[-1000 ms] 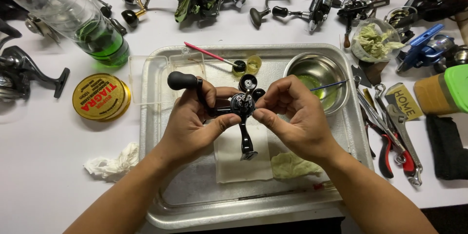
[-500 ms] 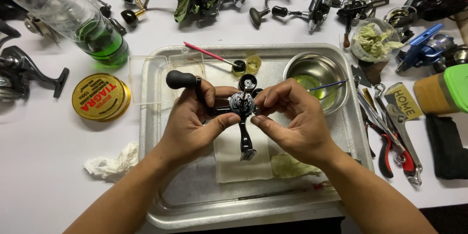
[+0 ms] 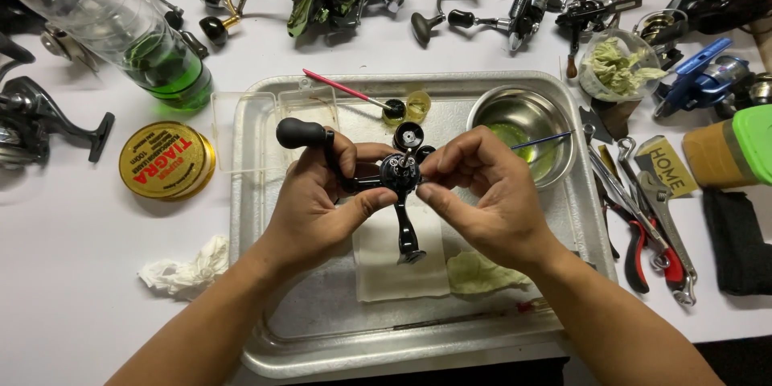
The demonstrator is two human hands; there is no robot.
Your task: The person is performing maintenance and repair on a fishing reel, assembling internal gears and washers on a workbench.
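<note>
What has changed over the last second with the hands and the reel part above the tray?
Almost nothing. Both hands, left and right, still pinch the black reel part above the metal tray, and its knob has drifted a touch left. The steel bowl, green bottle and yellow tin stayed put.

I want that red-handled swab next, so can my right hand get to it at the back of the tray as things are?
Probably not right away: the right hand is busy pinching the black reel part with the left hand. Otherwise nothing stands over the swab.
</note>
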